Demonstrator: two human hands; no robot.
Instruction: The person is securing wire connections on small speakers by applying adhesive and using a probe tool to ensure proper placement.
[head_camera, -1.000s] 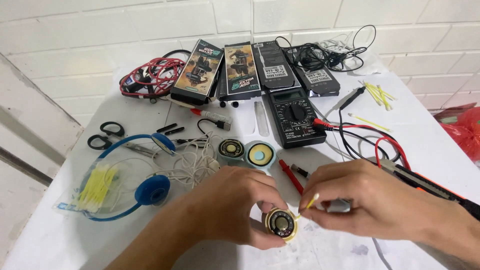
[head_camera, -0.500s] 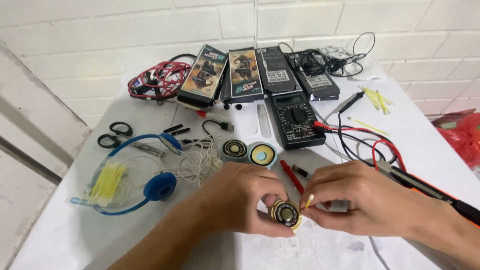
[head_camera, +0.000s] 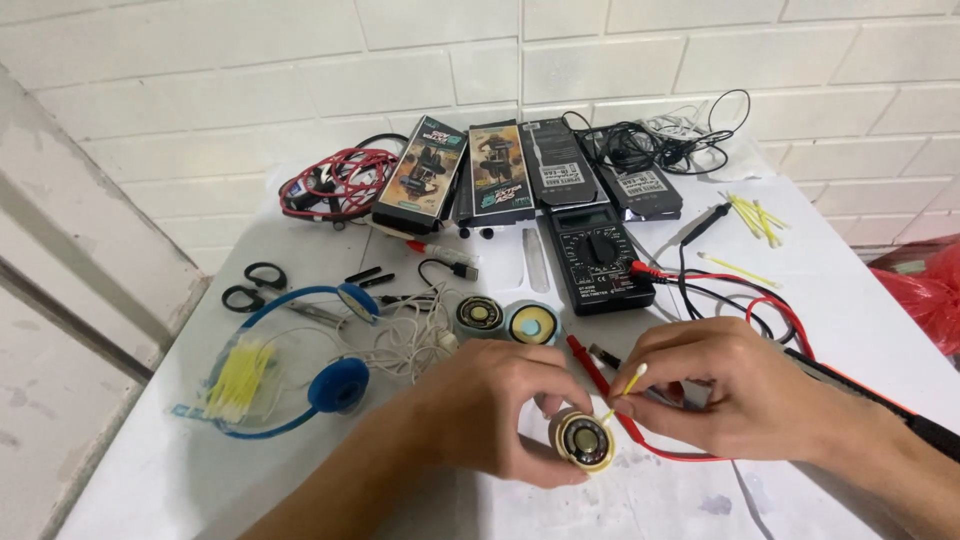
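**Swabbing the small speaker driver**

Both our hands are closed on something. Our left hand (head_camera: 490, 405) pinches a round speaker driver (head_camera: 583, 440) by its rim, face turned up toward us, low over the white table (head_camera: 150, 470). Our right hand (head_camera: 725, 390) grips a yellow cotton swab (head_camera: 622, 392) between thumb and fingers, its lower tip touching or almost touching the driver's upper right edge.

To do this well, we judge that the left hand should keep its hold on the rim only, clear of the dark centre, and stay braced so the driver does not twist. The swab wants a light, slanting touch; pressing straight down could dent the thin face. Turning the driver with the left fingers, not chasing round it with the swab, should give steadier contact.

Beyond our hands lie two more round drivers (head_camera: 505, 320), one with a pale blue ring, beside a tangle of white wire (head_camera: 410, 340). Blue headphones (head_camera: 320, 385) rest to the left, over a bag of yellow swabs (head_camera: 238, 380), with scissors (head_camera: 250, 285) behind. A black multimeter (head_camera: 598, 255) sits in the middle, its red and black leads (head_camera: 740, 300) trailing under our right hand. Along the wall stand flat boxes (head_camera: 460, 175), red cables (head_camera: 330, 185) and loose yellow swabs (head_camera: 755, 215).
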